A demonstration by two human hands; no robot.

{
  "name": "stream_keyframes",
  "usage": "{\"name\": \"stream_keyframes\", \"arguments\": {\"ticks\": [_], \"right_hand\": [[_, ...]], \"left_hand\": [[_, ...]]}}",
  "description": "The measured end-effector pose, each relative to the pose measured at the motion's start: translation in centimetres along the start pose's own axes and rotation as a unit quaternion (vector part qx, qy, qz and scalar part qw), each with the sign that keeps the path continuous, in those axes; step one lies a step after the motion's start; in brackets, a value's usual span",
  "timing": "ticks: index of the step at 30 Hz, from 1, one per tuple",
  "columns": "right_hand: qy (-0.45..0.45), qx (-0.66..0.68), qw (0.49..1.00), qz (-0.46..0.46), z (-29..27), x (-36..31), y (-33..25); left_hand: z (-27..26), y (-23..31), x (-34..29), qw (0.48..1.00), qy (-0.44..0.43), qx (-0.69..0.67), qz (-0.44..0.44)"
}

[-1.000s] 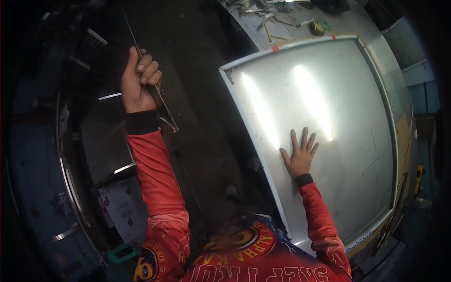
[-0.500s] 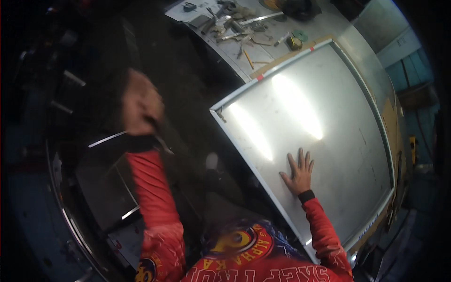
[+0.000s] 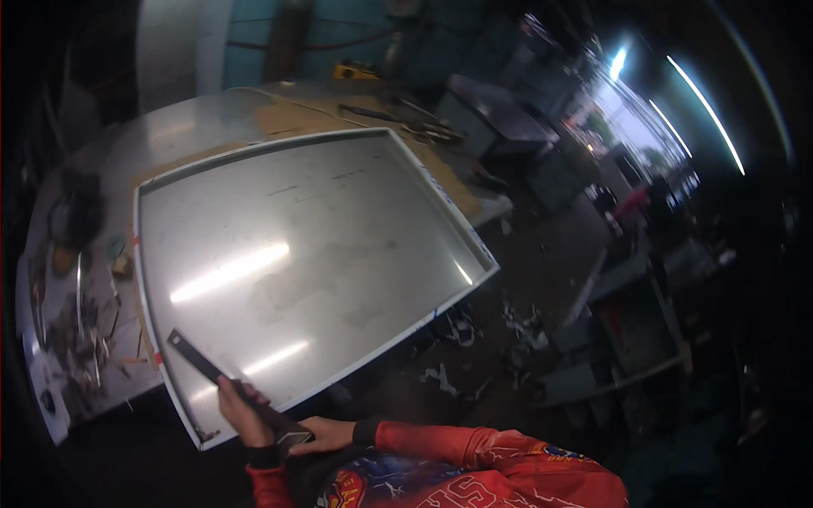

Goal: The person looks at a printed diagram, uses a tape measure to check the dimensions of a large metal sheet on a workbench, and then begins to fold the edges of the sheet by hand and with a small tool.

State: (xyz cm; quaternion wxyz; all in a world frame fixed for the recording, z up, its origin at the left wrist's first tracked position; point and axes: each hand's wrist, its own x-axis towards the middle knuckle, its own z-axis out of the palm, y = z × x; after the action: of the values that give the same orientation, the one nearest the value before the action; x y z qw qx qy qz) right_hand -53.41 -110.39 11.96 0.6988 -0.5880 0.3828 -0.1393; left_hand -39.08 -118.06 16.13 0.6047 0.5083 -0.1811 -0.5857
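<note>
A long dark flat metal bar (image 3: 201,361) with a small hole in its far end slants over the near left corner of a shallow metal tray (image 3: 326,254). My left hand (image 3: 243,412) is closed around the bar below its middle. Close beside it, my right hand (image 3: 329,434) grips the bar's lower end, where a short angled piece shows; the fingertips are partly hidden. The tray is a wide grey sheet with a raised pale rim, with red marks on its left edge and light streaks reflected on its surface.
The tray lies on cardboard (image 3: 284,118) on a metal-topped workbench (image 3: 182,127). Hand tools and scraps (image 3: 89,347) crowd the bench's left side. More tools lie behind the tray's far right corner. Pale scraps (image 3: 440,378) litter the dark floor to the right.
The view has swung to the right. My left hand has come over to the tray's corner with the bar. My right hand has left the sheet and now grips the bar's lower end.
</note>
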Motion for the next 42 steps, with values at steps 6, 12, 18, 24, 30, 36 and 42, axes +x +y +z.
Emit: {"name": "stream_keyframes", "arguments": {"ticks": [6, 12, 18, 24, 30, 36, 42], "right_hand": [[0.304, 0.091, 0.948, -0.029, -0.4, -3.2, 0.5], [0.348, -0.236, 0.894, 0.156, -7.8, -1.4, 4.4], [0.268, 0.095, 0.949, 0.137, -13.1, 3.8, 1.7], [0.217, -0.275, 0.933, -0.084, -7.1, 8.0, 4.3], [0.211, -0.352, 0.907, -0.092, -6.0, 7.7, 3.5], [0.219, -0.357, 0.904, -0.090, -6.6, 7.6, 3.8], [0.215, -0.377, 0.899, -0.060, -7.0, 7.3, 3.7]], "left_hand": [[0.9, -3.2, 0.1, 0.957, -0.192, 0.210, 0.057], [-9.6, -4.6, -3.9, 0.881, -0.258, 0.212, -0.334], [-15.9, -10.3, -0.8, 0.951, 0.085, -0.253, -0.155], [-15.5, -8.0, 2.6, 0.951, 0.189, -0.239, -0.055], [-15.1, -10.5, 3.9, 0.924, 0.370, -0.094, 0.035], [-13.1, -8.6, 2.2, 0.921, 0.344, -0.098, 0.155], [-15.6, -6.6, 3.2, 0.924, 0.313, -0.215, -0.042]]}}
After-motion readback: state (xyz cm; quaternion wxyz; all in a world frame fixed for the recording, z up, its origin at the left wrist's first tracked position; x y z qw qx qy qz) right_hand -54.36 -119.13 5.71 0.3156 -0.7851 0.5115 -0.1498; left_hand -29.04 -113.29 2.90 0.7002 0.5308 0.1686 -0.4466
